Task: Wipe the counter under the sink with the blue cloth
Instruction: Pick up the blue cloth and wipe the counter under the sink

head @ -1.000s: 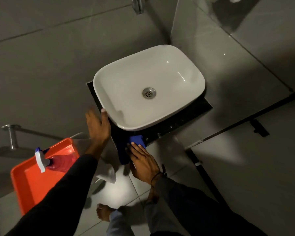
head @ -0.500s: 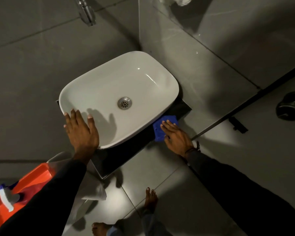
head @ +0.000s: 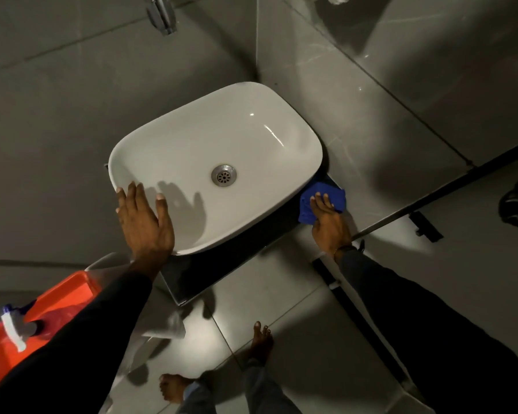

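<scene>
A white basin sink (head: 192,162) sits on a small black counter (head: 210,270). The blue cloth (head: 307,212) lies on the counter's right end, just beside the sink's right rim. My right hand (head: 329,225) presses flat on the cloth, fingers spread over it. My left hand (head: 145,222) rests flat on the sink's near-left rim, fingers apart, holding nothing. Most of the counter is hidden under the sink.
An orange tray (head: 60,300) with a spray bottle (head: 12,330) stands at the lower left. A chrome tap (head: 160,13) juts from the grey wall above. A glass partition with a black frame (head: 431,198) runs along the right. My bare feet (head: 262,339) stand on the grey floor tiles.
My right hand has slid the blue cloth along the counter from the front-left corner to the right end. My left hand has moved onto the sink's rim.
</scene>
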Tool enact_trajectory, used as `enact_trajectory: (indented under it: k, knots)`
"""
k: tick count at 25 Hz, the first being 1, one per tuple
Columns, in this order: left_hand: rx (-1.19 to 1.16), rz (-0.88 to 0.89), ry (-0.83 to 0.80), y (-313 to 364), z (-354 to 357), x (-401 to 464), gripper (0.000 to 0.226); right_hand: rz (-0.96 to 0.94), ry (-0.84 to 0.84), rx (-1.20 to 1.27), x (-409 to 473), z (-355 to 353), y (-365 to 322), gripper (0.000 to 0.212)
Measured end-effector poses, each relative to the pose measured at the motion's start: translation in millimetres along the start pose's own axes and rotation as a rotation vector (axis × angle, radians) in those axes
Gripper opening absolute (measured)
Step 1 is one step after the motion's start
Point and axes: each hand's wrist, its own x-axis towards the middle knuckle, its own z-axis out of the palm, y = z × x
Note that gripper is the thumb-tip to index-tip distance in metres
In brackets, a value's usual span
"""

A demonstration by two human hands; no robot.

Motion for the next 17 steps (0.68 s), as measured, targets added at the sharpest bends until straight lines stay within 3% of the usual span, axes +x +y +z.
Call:
enact_trajectory:
  k: [7,10,14,17]
  knots:
    - [-0.033,-0.004,-0.031,-1.3,0.0,0.0,0.068,-0.145,-0.054,-0.048,-64.0,62.6,-82.6,0.069]
    - [-0.164,-0.018,-0.069,-13.8,-8.1,-8.3,0.069,-0.190,-0.074,-0.045,-90.4,90.3,-124.6,0.071]
    - [-0.274,-0.167,-0.044,-65.4,-21.8,-48.1,0.064,-0.350,-0.108,-0.060,-127.5,127.1,-178.0,0.078]
    - [-0.449,-0.420,-0.142,-102.0,-22.9,-86.8,0.047,-0.494,-0.189,-0.114,-148.0,150.5,-211.4,0.080]
